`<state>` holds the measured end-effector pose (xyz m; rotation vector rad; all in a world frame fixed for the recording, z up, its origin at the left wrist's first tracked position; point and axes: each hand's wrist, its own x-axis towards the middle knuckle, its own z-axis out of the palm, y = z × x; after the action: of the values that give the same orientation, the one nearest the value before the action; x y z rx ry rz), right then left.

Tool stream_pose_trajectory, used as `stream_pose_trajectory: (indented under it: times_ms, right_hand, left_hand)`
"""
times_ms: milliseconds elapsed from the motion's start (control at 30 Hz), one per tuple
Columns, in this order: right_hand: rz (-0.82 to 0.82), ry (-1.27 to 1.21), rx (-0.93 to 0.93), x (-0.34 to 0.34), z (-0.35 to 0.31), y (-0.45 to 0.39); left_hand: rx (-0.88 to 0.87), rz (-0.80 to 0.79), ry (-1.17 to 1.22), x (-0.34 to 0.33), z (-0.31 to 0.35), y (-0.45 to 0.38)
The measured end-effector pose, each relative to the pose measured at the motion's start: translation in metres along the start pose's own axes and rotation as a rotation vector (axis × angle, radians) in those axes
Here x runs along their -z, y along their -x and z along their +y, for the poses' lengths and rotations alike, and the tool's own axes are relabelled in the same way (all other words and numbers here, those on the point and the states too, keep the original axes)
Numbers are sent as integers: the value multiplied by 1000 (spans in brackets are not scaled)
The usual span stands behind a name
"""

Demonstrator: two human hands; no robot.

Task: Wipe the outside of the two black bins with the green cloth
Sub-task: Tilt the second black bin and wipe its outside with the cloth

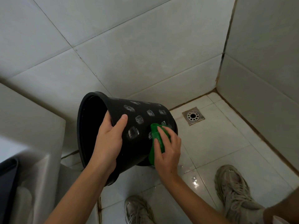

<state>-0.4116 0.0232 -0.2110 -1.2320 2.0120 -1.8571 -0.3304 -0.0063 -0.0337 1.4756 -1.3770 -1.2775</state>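
A black bin with square holes in its wall is held tilted in the air, its open mouth facing left and its base toward the right. My left hand grips its rim, thumb on the outer wall and fingers inside. My right hand presses the green cloth against the outer wall near the base. Only one black bin shows clearly.
White tiled walls meet in a corner at the right. A metal floor drain lies in the wet tiled floor beyond the bin. My two grey shoes stand below. A white fixture with a dark object fills the left.
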Motion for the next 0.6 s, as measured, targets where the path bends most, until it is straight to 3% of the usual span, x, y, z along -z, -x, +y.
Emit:
stream_pose_trajectory:
  times_ms: [167, 367, 533, 600]
  right_hand:
    - [-28, -7, 206, -4, -15, 17]
    - [24, 17, -76, -9, 0, -9]
    - [-30, 8, 141, -5, -13, -2]
    - [-32, 7, 67, -6, -8, -14]
  left_hand:
    - [22, 1, 66, 3, 3, -4]
    - [32, -13, 98, -2, 3, -6]
    - [42, -20, 129, -1, 7, -8]
    - [47, -23, 130, -1, 6, -7]
